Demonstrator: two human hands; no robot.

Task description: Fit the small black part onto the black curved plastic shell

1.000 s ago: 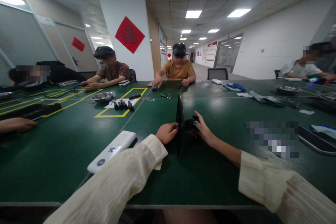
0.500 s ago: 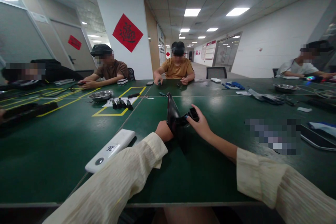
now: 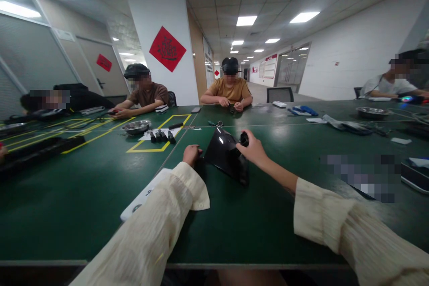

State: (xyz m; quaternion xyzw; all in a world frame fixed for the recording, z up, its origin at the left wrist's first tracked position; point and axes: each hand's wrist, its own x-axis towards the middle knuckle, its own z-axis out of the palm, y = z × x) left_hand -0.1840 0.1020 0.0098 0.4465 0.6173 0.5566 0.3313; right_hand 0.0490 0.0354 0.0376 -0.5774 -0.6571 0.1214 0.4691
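Observation:
A glossy black panel (image 3: 223,152) lies tilted low over the green table in front of me, its shiny face turned up. My right hand (image 3: 254,148) is closed around a small black block-like part (image 3: 244,139) at the panel's right edge. Whether that part is joined to the panel is hidden by my fingers. Just left of the panel, my left hand (image 3: 191,155) is curled closed, with something dark at its fingertips too small to name. Under my left forearm a white power-bank-like device (image 3: 137,208) is partly covered.
Several black fittings (image 3: 163,137) stand on white paper inside a yellow taped rectangle, near a metal bowl (image 3: 136,127). Blue pliers-like handles (image 3: 303,111), gloves (image 3: 346,124) and another bowl (image 3: 373,113) lie at the right. Co-workers sit around the table.
The panel has gone from standing nearly on edge to lying flatter, its face turned up. My left hand has come off it and shifted left. My right hand still grips the black part.

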